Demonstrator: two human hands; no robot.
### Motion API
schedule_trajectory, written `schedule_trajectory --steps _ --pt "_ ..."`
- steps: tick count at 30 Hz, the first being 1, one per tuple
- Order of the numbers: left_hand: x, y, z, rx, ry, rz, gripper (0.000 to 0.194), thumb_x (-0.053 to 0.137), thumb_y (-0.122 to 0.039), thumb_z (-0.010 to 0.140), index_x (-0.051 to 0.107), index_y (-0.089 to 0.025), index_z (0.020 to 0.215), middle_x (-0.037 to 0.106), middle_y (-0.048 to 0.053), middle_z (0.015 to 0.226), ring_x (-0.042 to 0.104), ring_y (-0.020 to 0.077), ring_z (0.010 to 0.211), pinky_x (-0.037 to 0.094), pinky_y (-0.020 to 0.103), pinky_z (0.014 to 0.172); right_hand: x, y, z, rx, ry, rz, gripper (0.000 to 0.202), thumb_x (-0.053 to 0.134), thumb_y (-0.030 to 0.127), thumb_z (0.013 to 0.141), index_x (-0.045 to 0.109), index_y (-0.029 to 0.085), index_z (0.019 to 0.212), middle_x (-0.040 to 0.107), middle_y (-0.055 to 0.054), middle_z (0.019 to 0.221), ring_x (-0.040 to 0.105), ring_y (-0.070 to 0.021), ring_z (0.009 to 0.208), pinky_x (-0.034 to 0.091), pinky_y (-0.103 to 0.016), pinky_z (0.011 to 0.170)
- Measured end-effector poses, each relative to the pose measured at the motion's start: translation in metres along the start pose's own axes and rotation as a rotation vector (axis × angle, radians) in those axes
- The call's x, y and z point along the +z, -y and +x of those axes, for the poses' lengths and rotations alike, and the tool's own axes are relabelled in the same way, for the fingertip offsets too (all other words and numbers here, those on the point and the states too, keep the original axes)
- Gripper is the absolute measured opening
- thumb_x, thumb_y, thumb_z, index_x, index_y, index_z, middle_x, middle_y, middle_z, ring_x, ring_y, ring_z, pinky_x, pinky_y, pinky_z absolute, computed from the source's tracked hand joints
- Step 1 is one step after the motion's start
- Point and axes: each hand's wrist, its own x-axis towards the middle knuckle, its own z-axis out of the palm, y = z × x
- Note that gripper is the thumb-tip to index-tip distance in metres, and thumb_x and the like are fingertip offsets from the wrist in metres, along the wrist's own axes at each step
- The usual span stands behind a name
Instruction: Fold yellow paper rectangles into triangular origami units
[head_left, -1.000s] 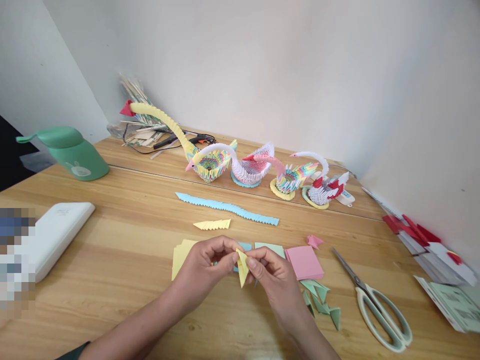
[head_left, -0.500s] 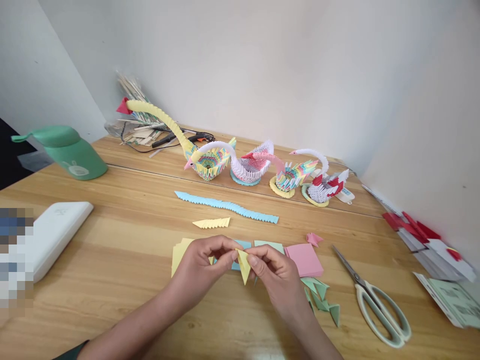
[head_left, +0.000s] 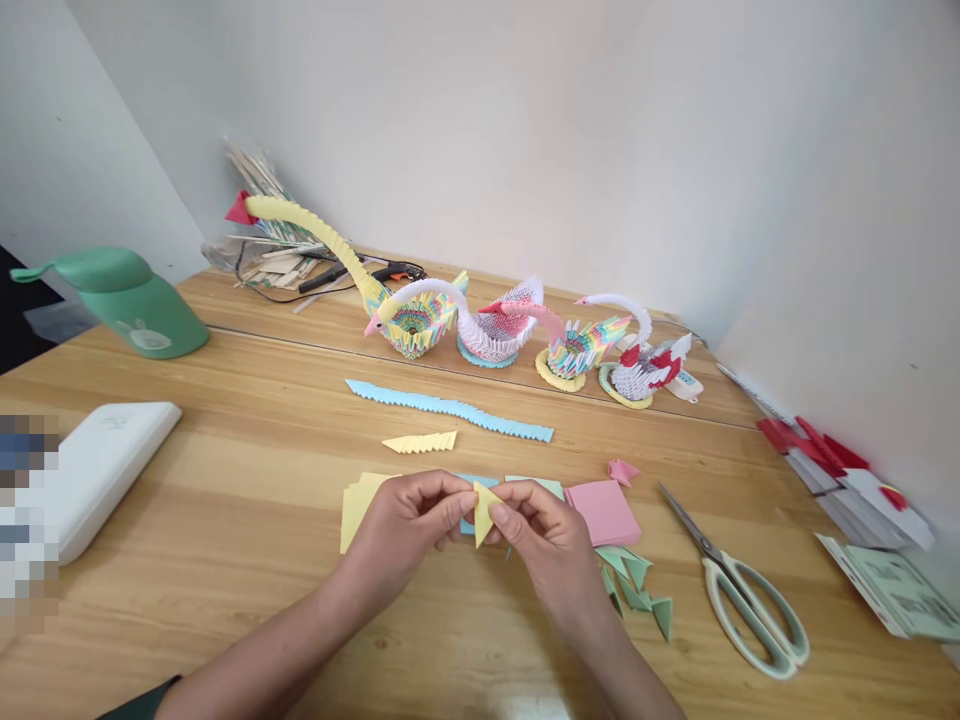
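Triangle of folded yellow paper [head_left: 482, 518], lower point toward the wearer, held just in front of the row of paper sheets. Left hand [head_left: 409, 520]: grip clamped on its left edge, thumb and fingers. Right hand [head_left: 551, 540]: grip closed on its right edge.

Wooden worktop [head_left: 247, 500], pale, with a broad stretch of surface separating left hand from white rounded block [head_left: 120, 470], and more wood between the forearms. Square yellow paper sheets [head_left: 361, 510] adjoin left hand. Square pink paper stack [head_left: 606, 513] stands close beside right hand, leaving little room; folded green paper triangles [head_left: 637, 598] lie below its near edge. Metal scissors with pale handles [head_left: 709, 550], farther right, blades pointing away. Long ridged blue paper strip [head_left: 450, 407] lies beyond the hands.
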Motion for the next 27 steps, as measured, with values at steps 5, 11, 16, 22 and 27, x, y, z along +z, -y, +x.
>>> schedule_trajectory --steps 5,11,16,22,27 --pt "0.0022 -0.0059 -0.0045 0.059 -0.012 0.178 0.016 0.055 -0.022 0.074 0.052 -0.016 0.059 0.048 -0.005 0.053 0.041 0.0084 0.051 0.033 0.018 0.049 0.0016 0.0016 -0.0018 -0.006 0.009 -0.040 0.015 0.064 0.031 0.078 0.069 0.017 0.080 0.063 0.001 0.062 0.057 -0.0129 0.059 0.045 -0.024 0.058" --pt "0.0002 -0.0021 -0.0018 0.057 0.029 0.117 0.020 0.053 -0.030 0.078 0.056 -0.016 0.064 0.050 -0.003 0.056 0.043 0.0095 0.052 0.035 0.019 0.050 0.0024 0.0010 -0.0025 -0.017 -0.017 -0.043 0.014 0.065 0.032 0.077 0.068 0.018 0.079 0.063 0.000 0.064 0.058 -0.0137 0.060 0.046 -0.024 0.059" --pt "-0.0007 -0.0008 0.0006 0.007 0.080 0.061 0.017 0.055 -0.027 0.076 0.054 -0.016 0.063 0.050 -0.004 0.055 0.042 0.0085 0.050 0.034 0.018 0.048 0.0030 -0.0028 -0.0014 -0.010 0.002 -0.031 0.014 0.064 0.032 0.078 0.067 0.018 0.080 0.063 0.000 0.066 0.058 -0.0136 0.060 0.046 -0.024 0.059" --pt "0.0009 -0.0067 -0.0024 0.133 0.041 0.222 0.015 0.053 -0.022 0.078 0.060 -0.016 0.065 0.056 -0.003 0.058 0.045 0.0096 0.055 0.034 0.019 0.053 0.0022 -0.0019 -0.0021 -0.034 -0.004 -0.053 0.012 0.064 0.031 0.078 0.067 0.019 0.079 0.063 0.001 0.066 0.058 -0.0134 0.061 0.045 -0.024 0.059" --pt "-0.0010 -0.0034 -0.0001 0.008 0.111 0.106 0.014 0.054 -0.026 0.078 0.056 -0.016 0.067 0.054 -0.004 0.057 0.046 0.0094 0.052 0.036 0.019 0.051 0.0006 -0.0003 -0.0018 -0.047 -0.025 -0.091 0.014 0.061 0.031 0.080 0.065 0.018 0.077 0.062 0.001 0.065 0.057 -0.0142 0.062 0.045 -0.024 0.061"
